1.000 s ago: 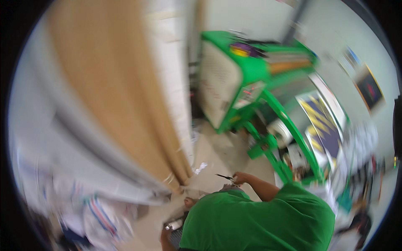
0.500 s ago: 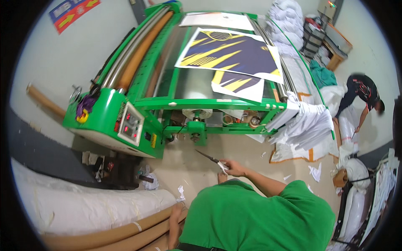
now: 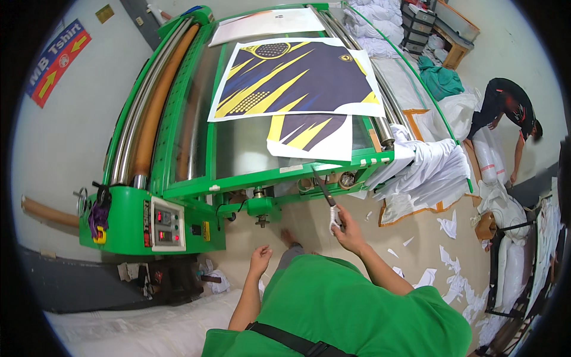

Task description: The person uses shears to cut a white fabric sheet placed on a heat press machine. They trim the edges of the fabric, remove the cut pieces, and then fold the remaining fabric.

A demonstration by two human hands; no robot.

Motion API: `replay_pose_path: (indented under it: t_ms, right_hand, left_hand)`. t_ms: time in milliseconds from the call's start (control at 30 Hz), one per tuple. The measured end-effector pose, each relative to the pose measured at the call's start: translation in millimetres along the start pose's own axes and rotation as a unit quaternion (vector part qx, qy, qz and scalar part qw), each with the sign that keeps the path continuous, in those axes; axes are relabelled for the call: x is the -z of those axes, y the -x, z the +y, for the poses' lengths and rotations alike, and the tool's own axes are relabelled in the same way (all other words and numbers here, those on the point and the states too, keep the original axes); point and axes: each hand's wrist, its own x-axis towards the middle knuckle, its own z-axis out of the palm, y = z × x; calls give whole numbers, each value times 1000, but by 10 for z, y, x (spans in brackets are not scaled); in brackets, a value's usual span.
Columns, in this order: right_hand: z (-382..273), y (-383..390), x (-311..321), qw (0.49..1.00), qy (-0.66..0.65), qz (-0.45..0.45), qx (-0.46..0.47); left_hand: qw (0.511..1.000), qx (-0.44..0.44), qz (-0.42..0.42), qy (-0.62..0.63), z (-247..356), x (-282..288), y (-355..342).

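My right hand (image 3: 350, 229) is closed round the white-wrapped handle of a pair of scissors (image 3: 326, 191). Their dark blades point up and away, overlapping the front rail of the green roller machine (image 3: 238, 182) in view. Lower and to the left, my left hand (image 3: 260, 260) has its fingers curled in, with nothing visible in them. On the machine's bed lies a large white-edged sheet printed dark blue and yellow (image 3: 297, 77). A smaller piece with the same print (image 3: 312, 132) sits partly beneath its near edge. Neither hand touches the sheets.
A control panel (image 3: 169, 224) is at the machine's near left end. White cloth (image 3: 422, 166) hangs off its right end. Scraps (image 3: 455, 276) litter the floor at right. Another person (image 3: 508, 107) bends over clear-wrapped rolls (image 3: 488, 157). A large wrapped roll (image 3: 148, 327) lies at lower left.
My right hand has shifted right and slightly up, and the scissors have swung from pointing left to pointing upward. My left hand has come into sight. The view has turned and moved closer to the machine.
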Motion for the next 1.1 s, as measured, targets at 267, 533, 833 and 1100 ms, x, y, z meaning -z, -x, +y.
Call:
replay_pose_path:
  t_ms: [267, 533, 833, 1100]
  right_hand:
    - [216, -901, 648, 955, 206, 214, 7]
    - [16, -1560, 1006, 939, 255, 214, -82]
    - [172, -1835, 1016, 931, 306, 173, -95]
    - [-63, -2078, 1337, 924, 341, 60, -164]
  left_hand:
    - [985, -80, 37, 148, 1340, 185, -951]
    - [977, -173, 25, 124, 2559, 464, -2115]
    - [946, -299, 74, -101, 3131, 356, -3101]
    - [851, -213, 93, -470, 3939, 317, -3999]
